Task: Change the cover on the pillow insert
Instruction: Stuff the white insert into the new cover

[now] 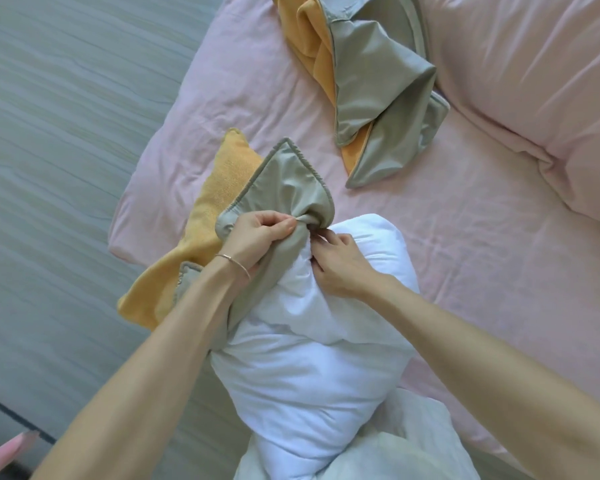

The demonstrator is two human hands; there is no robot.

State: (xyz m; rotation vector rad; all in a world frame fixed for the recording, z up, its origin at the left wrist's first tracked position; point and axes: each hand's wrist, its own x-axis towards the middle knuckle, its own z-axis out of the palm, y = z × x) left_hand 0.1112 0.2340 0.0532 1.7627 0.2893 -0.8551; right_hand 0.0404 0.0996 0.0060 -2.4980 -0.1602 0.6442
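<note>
Two covers lay in the head view. A second grey-green satin cover with orange terry lining [378,98] lay crumpled at the top of the bed, well apart from the hands and touching the edge of a large pale pink pillow [534,98] on the right. Nothing stood between the camera and the work except the person's own forearms, which crossed the lower part of the picture.

All of it rested on a pink wrinkled bedsheet [465,220] over the mattress; to the left ran a pale grey-green floor with wavy grain [66,150], and a pink object showed at the lower left corner, too cut off to identify.

Near the middle, the white puffy pillow insert [309,375] lay on the sheet, its near end towards the person. Its far end was partly wrapped in the grey-green piped cover with orange terry reverse [284,181], which spread out to the left. The left hand [257,237], wearing a thin bracelet [234,263], had its fingers curled round a bunched gather of that cover. The right hand [340,261] pinched the fabric just beside it, at the top of the insert.
</note>
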